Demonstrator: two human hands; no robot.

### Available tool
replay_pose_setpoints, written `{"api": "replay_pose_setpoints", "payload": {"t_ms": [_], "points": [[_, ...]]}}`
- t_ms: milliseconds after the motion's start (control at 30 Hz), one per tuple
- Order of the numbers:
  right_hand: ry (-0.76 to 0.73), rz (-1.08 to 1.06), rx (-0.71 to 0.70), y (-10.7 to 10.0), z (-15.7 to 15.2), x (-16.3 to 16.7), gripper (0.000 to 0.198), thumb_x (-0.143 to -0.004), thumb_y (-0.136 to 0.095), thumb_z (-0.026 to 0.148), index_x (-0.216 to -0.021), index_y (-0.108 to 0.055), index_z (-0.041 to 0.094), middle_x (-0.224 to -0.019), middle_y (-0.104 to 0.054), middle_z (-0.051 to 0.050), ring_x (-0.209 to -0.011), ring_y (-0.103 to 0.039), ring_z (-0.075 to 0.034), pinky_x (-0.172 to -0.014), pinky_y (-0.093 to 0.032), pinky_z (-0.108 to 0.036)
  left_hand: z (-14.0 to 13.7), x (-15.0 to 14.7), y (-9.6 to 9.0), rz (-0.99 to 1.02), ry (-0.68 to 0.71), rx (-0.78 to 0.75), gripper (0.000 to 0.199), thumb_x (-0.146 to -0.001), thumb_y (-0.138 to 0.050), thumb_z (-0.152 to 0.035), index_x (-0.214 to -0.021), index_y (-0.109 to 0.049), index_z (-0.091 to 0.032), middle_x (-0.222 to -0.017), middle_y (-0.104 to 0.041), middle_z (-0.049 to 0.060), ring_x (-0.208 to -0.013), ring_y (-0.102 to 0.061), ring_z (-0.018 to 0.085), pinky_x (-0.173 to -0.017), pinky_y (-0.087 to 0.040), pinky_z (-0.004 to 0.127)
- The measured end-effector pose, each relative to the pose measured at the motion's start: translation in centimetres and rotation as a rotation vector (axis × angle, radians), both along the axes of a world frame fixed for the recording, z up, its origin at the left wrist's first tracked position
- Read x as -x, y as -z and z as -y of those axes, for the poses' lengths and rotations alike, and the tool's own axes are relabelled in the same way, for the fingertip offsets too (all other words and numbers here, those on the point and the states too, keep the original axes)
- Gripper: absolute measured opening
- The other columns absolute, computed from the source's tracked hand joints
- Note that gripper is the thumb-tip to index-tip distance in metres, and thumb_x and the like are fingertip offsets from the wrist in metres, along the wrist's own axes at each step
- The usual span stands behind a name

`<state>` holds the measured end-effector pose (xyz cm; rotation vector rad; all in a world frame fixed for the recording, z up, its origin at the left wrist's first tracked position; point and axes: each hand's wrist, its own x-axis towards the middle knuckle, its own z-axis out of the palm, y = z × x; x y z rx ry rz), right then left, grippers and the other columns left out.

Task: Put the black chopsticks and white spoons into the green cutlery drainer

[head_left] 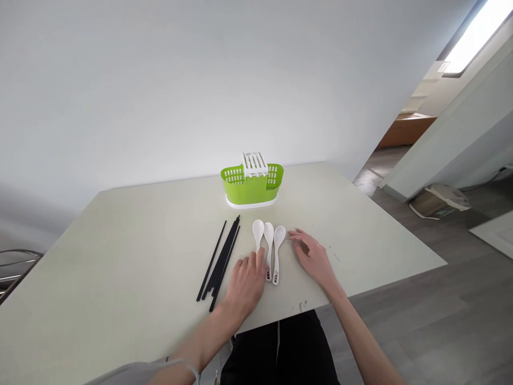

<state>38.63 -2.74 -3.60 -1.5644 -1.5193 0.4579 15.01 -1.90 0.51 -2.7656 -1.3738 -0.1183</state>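
My left hand (246, 279) covers the handle of the leftmost white spoon (258, 230), its fingers bent and closed over it; the lower part of that spoon is hidden. Two more white spoons lie alongside, the middle spoon (269, 233) and the right spoon (279, 236), bowls pointing away from me and marked handle ends towards me. To the right of them, my right hand (315, 259) rests on the table with its fingers apart, holding nothing. Several black chopsticks (223, 262) lie in a loose bundle left of my left hand, with one chopstick slightly apart.
A green utensil basket (251, 190) with a white base stands behind the spoons, near the wall. Across its middle sits a white slatted piece (255, 163). The pale table (132, 240) has its front edge close to my lap. A bin-like container (438, 201) stands on the floor at right.
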Motion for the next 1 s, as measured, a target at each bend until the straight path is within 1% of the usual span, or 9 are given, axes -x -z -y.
{"api": "replay_pose_setpoints", "payload": {"t_ms": [167, 300, 367, 467, 533, 633, 733, 867, 1000], "points": [[0.016, -0.034, -0.003, 0.0, -0.2, -0.1, 0.025, -0.099, -0.048, 0.031, -0.107, -0.072, 0.029, -0.133, -0.075, -0.004, -0.142, -0.058, -0.027, -0.114, -0.049, -0.052, 0.2, 0.6, -0.3, 0.076, 0.052, 0.039, 0.036, -0.110, -0.039, -0.032, -0.141, -0.049, -0.016, -0.112, -0.072, 0.012, -0.100, -0.072, 0.028, -0.087, -0.055, 0.042], [0.030, -0.064, -0.012, 0.3, -0.5, -0.2, 0.024, -0.097, -0.049, 0.029, -0.106, -0.071, 0.029, -0.131, -0.076, -0.004, -0.140, -0.060, -0.026, -0.116, -0.047, -0.052, -0.5, 2.2, -1.2, 0.220, 0.080, 0.060, 0.036, -0.110, -0.036, -0.037, -0.138, -0.050, -0.019, -0.110, -0.075, 0.011, -0.098, -0.074, 0.027, -0.086, -0.056, 0.040], [0.035, -0.078, -0.017, 0.5, -0.6, -0.2, 0.024, -0.096, -0.049, 0.029, -0.106, -0.071, 0.029, -0.130, -0.076, -0.004, -0.138, -0.061, -0.026, -0.117, -0.047, -0.051, -1.4, 3.6, -2.0, 0.328, 0.029, 0.035, 0.036, -0.110, -0.035, -0.039, -0.134, -0.053, -0.020, -0.103, -0.074, 0.009, -0.091, -0.074, 0.025, -0.081, -0.055, 0.038], [0.037, -0.096, -0.021, 0.7, -0.7, -0.2, 0.025, -0.094, -0.049, 0.028, -0.107, -0.070, 0.029, -0.131, -0.075, -0.004, -0.136, -0.062, -0.025, -0.117, -0.047, -0.050, -3.1, 6.4, -3.2, 0.511, -0.151, 0.020, 0.035, -0.108, -0.036, -0.044, -0.126, -0.056, -0.022, -0.084, -0.068, 0.002, -0.074, -0.068, 0.021, -0.070, -0.052, 0.033], [0.040, -0.102, -0.026, 0.8, -0.8, -0.2, 0.025, -0.093, -0.048, 0.028, -0.107, -0.070, 0.028, -0.130, -0.076, -0.004, -0.135, -0.064, -0.025, -0.117, -0.046, -0.049, -4.0, 8.6, -3.6, 0.610, -0.269, 0.043, 0.033, -0.106, -0.038, -0.046, -0.119, -0.058, -0.024, -0.076, -0.063, -0.001, -0.066, -0.061, 0.019, -0.065, -0.049, 0.031], [0.051, -0.103, -0.042, 1.0, -0.9, -0.1, 0.027, -0.091, -0.048, 0.027, -0.107, -0.069, 0.027, -0.129, -0.076, -0.005, -0.131, -0.066, -0.025, -0.117, -0.047, -0.049, -4.9, 11.6, -3.1, 0.662, -0.378, 0.067, 0.030, -0.103, -0.042, -0.046, -0.110, -0.060, -0.024, -0.073, -0.060, -0.003, -0.063, -0.057, 0.019, -0.063, -0.046, 0.031], [0.061, -0.096, -0.051, 1.2, -1.0, -0.1, 0.028, -0.091, -0.047, 0.027, -0.108, -0.069, 0.027, -0.129, -0.076, -0.005, -0.129, -0.067, -0.025, -0.116, -0.047, -0.049, -5.1, 13.5, -2.1, 0.666, -0.398, 0.101, 0.031, -0.101, -0.044, -0.050, -0.106, -0.061, -0.025, -0.073, -0.061, -0.002, -0.064, -0.058, 0.019, -0.065, -0.047, 0.031], [0.072, -0.072, -0.055, 1.4, -1.1, -0.1, 0.029, -0.090, -0.047, 0.026, -0.108, -0.070, 0.027, -0.128, -0.076, -0.005, -0.124, -0.069, -0.025, -0.114, -0.048, -0.049, -5.1, 13.9, -1.0, 0.642, -0.346, 0.156, 0.035, -0.101, -0.042, -0.054, -0.111, -0.060, -0.026, -0.076, -0.064, -0.003, -0.066, -0.060, 0.019, -0.067, -0.047, 0.031], [0.082, -0.031, -0.061, 1.4, -1.0, -0.2, 0.031, -0.090, -0.047, 0.025, -0.110, -0.070, 0.027, -0.126, -0.077, -0.004, -0.120, -0.071, -0.024, -0.111, -0.050, -0.047, -5.0, 13.7, -0.5, 0.548, -0.297, 0.142, 0.035, -0.101, -0.042, -0.054, -0.117, -0.057, -0.027, -0.080, -0.066, -0.003, -0.068, -0.063, 0.019, -0.067, -0.045, 0.031]]}}
